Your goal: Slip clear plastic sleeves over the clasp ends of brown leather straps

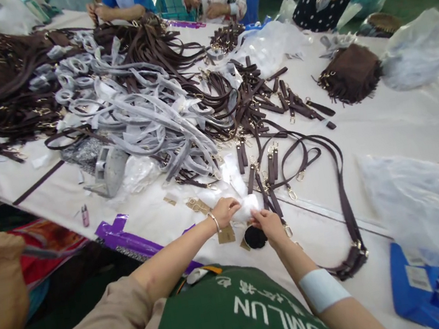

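Observation:
Near the front edge of the white table, my left hand (227, 211) and my right hand (267, 222) are on either side of a small white wrapping (249, 203). The fingers of both hands are pinched together at its edges; what is inside it cannot be made out. A round black piece (255, 236) lies just below my right hand. Brown card pieces (226, 234) lie under my left wrist. Short brown straps with gold clasps (273, 161) are spread beyond my hands, and a long brown strap (343, 195) curves down to the right.
A large heap of plastic-wrapped straps (144, 109) fills the centre left, with a tape dispenser (110, 170) before it. A clear bag (425, 198) and blue dispenser (421, 282) are at right. A brown fringed bag (351, 74) sits farther back. People work opposite and at left.

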### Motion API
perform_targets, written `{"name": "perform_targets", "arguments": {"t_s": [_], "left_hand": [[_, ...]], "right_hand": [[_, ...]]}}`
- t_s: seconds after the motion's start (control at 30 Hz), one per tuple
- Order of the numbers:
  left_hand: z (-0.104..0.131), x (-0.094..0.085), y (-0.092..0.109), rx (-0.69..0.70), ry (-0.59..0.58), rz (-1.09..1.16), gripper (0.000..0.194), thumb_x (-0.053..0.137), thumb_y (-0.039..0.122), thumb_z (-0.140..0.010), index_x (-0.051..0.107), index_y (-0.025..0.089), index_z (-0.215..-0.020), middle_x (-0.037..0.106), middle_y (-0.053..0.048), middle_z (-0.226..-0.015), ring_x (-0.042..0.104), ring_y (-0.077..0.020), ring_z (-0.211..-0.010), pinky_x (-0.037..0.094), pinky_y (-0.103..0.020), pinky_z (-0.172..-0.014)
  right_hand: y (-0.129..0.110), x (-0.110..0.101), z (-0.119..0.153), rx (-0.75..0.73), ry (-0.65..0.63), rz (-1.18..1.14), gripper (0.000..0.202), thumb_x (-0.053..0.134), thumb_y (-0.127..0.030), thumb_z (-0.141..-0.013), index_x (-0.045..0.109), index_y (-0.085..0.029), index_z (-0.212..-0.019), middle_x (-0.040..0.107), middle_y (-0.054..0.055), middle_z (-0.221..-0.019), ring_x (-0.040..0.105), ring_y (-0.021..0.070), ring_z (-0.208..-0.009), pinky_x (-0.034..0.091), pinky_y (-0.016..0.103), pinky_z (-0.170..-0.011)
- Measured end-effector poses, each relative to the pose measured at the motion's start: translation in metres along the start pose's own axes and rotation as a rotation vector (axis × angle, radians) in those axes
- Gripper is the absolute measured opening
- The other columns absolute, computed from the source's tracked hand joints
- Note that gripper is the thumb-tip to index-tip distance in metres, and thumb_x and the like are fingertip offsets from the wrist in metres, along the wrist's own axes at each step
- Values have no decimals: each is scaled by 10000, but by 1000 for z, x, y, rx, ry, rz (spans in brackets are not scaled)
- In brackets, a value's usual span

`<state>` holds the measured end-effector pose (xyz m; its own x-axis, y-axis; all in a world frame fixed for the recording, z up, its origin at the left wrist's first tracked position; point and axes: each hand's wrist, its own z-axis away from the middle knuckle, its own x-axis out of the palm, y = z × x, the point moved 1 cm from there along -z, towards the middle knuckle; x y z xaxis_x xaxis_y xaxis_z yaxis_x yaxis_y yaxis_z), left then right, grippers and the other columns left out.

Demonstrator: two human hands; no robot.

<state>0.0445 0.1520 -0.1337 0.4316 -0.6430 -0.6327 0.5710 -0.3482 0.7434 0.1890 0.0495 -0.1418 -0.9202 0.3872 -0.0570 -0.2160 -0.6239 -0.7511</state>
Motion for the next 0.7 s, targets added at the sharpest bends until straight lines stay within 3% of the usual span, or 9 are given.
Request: {"name": "perform_targets", "arguments": {"t_s": [0.17,0.3,0.4,0.47,0.57,0.7], "left_hand": [[-11,6,8,-59,-66,26,319,504,399,-862,652,135,-758,647,-8,-742,554,-124,-701,411,-221,-672],[-13,-7,11,-128,9,-42,229,544,319,-834,654,120,-851,656,-56,-847,568,-170,-813,421,-273,-769],[-3,-21,19,-63,76,-65,288,591,355,-811,637,123,-974,636,-84,-993,525,-216,-993,359,-329,-927],[10,-22,31,32,1,13,328,506,426,-863,648,134,-908,642,-55,-914,541,-194,-926,370,-314,-908],[36,-15,52,77,-97,195,429,422,468,-895,641,134,-738,618,-24,-744,547,-147,-752,422,-269,-777],[78,-14,72,178,77,328,284,550,403,-842,645,145,-774,630,-56,-843,537,-164,-886,409,-286,-867]], "right_hand": [[-2,2,21,-31,-93,154,325,598,-504,-737,633,-190,-662,639,45,-528,569,178,-468,450,292,-496],[-11,-12,44,-118,7,240,332,582,-501,-756,618,-203,-614,621,28,-543,534,164,-506,391,279,-522],[-17,-18,64,-259,120,262,383,531,-518,-793,567,-200,-584,585,9,-583,511,156,-593,373,266,-581],[-18,-14,77,-344,106,252,383,521,-509,-804,560,-195,-588,567,2,-606,498,153,-618,374,262,-602],[-13,2,92,-330,-113,169,284,587,-457,-766,638,-185,-701,616,14,-701,541,174,-708,412,274,-678],[-3,17,105,-104,-425,-168,317,657,-328,-676,674,-178,-955,681,51,-944,581,236,-964,431,344,-867]]}}
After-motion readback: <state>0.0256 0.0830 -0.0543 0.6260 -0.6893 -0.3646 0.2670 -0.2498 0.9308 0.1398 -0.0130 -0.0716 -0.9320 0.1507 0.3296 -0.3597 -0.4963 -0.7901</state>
